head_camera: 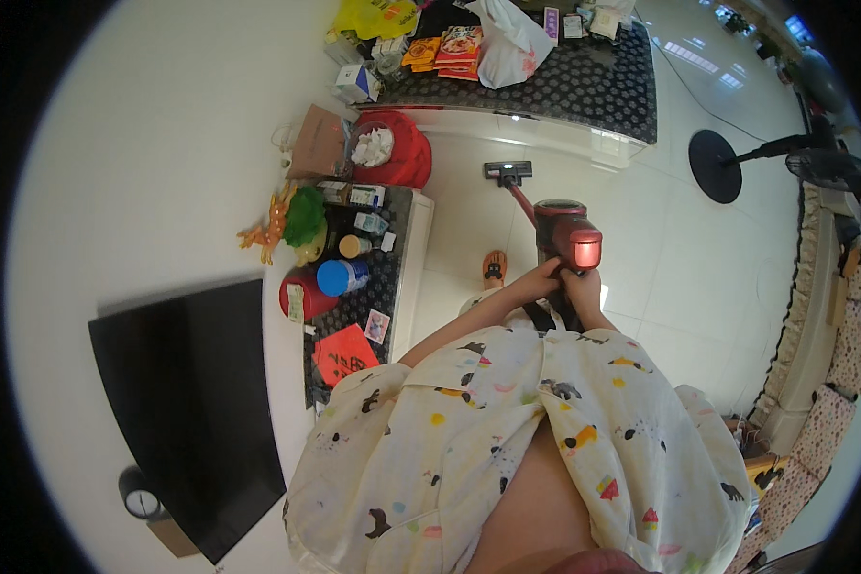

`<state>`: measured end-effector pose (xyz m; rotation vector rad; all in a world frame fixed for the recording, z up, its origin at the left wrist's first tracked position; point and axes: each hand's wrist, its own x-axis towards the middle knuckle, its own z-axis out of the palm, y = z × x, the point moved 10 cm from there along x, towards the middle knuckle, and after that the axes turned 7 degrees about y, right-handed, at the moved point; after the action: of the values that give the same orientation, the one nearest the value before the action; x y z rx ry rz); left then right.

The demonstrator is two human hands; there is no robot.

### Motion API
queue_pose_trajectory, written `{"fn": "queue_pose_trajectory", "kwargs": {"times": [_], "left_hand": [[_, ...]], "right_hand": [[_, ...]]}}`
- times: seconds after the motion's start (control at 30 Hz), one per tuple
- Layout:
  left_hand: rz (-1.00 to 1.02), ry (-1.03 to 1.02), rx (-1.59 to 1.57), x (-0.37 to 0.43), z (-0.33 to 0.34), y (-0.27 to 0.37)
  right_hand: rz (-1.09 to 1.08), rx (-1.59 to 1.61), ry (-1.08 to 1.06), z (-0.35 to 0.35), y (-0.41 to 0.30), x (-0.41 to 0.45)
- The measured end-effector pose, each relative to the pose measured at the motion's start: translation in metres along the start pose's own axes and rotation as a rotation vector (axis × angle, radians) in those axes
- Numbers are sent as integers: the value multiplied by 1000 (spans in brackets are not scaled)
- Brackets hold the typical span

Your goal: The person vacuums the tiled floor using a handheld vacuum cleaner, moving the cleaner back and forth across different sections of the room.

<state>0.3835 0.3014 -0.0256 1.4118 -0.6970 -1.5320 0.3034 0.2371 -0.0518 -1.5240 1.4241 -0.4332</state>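
A red and black cordless stick vacuum (561, 226) stands in front of me, tilted, with a red-lit panel on its rear end. Both hands are close together at its handle, just below the motor body. My left hand (538, 281) grips it from the left side. On the right side, my right hand (582, 293) is wrapped around the same handle, its fingers partly hidden. A red tube runs up and left to the black floor head (508, 171), which rests on the pale tiles (466, 215). One foot in an orange slipper (495, 267) shows behind the head.
To the left, a low cabinet (405, 265) carries jars, boxes and a red paper. A red stool (409, 154) and cardboard box (317, 147) stand beyond it. Ahead is a patterned counter (603, 93) with food packets and bags. A fan's round base (715, 166) stands right, its cable across the floor.
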Motion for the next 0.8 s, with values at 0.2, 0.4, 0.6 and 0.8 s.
{"fn": "queue_pose_trajectory", "kwargs": {"times": [0.2, 0.4, 0.6, 0.8], "left_hand": [[25, -71, 164, -11, -30, 6], [-83, -83, 222, -29, -49, -3], [-51, -104, 159, -38, -40, -15], [-30, -72, 105, -58, -20, -38]], "right_hand": [[11, -61, 120, 24, 5, -13], [84, 131, 37, 47, -15, -38], [161, 26, -3, 44, -15, -54], [135, -40, -13, 40, 10, -76]]}}
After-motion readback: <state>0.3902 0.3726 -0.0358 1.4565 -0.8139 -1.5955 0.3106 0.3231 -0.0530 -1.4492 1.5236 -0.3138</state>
